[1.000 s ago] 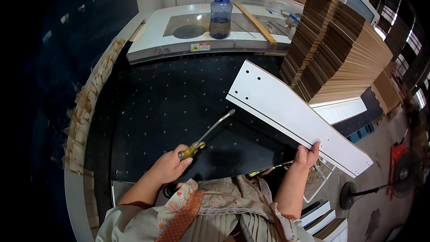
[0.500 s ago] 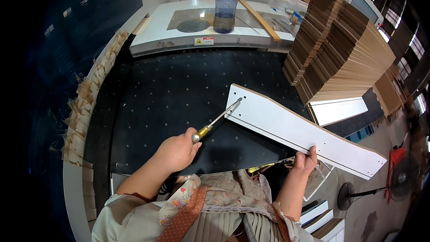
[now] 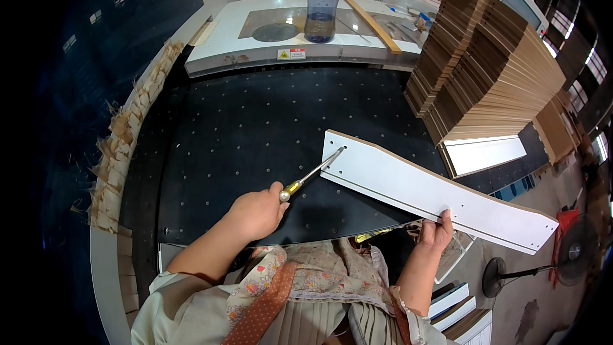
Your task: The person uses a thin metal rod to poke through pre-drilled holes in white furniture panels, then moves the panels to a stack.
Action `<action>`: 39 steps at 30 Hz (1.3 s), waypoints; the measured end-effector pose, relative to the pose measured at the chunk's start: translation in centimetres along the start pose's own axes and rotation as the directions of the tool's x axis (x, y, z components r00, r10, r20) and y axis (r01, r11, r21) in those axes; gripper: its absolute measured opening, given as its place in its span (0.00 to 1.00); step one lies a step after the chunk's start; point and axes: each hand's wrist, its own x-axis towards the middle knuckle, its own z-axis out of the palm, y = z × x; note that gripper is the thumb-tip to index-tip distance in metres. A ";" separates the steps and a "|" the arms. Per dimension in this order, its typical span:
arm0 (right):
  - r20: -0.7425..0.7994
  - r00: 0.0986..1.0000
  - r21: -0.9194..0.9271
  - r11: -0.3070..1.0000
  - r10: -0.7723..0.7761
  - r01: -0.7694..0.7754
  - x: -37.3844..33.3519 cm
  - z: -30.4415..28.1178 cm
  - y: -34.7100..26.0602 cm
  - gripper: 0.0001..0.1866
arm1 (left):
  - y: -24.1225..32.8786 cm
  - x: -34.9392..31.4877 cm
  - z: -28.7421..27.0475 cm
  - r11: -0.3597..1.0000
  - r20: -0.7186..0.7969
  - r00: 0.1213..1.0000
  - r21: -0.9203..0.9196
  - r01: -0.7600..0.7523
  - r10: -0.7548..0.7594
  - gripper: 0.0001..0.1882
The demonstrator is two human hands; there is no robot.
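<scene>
My left hand point(image 3: 257, 213) is closed around the yellow handle of a screwdriver point(image 3: 295, 186). Its metal shaft points up and right, the tip at one of the small holes near the left end of a long white panel point(image 3: 408, 182). That panel has a wavy brown far edge, a dark groove along its near side and small holes at both ends. My right hand point(image 3: 435, 233) grips the panel by its near edge, thumb on the white face, the other fingers hidden below. The panel slants down to the right, reaching past the table's edge.
The black table point(image 3: 255, 128) is dotted with small studs. Tall stacks of brown-edged panels point(image 3: 491, 70) stand at the right, a white panel point(image 3: 483, 153) lying before them. Behind are a blue-capped water bottle point(image 3: 321, 9) and a wooden strip point(image 3: 371, 22). A fan point(image 3: 571, 250) stands at far right.
The white panel's left end has dropped slightly toward me, and its right end has shifted a little right. The screwdriver tip has followed, staying at the hole; both hands keep their grip.
</scene>
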 end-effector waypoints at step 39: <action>0.027 0.974 0.205 0.955 -0.223 0.213 -0.8 3.1 -7.0 0.26 | -4.2 -1.5 -0.6 0.585 -0.060 0.998 -0.809 -0.061 0.021 0.08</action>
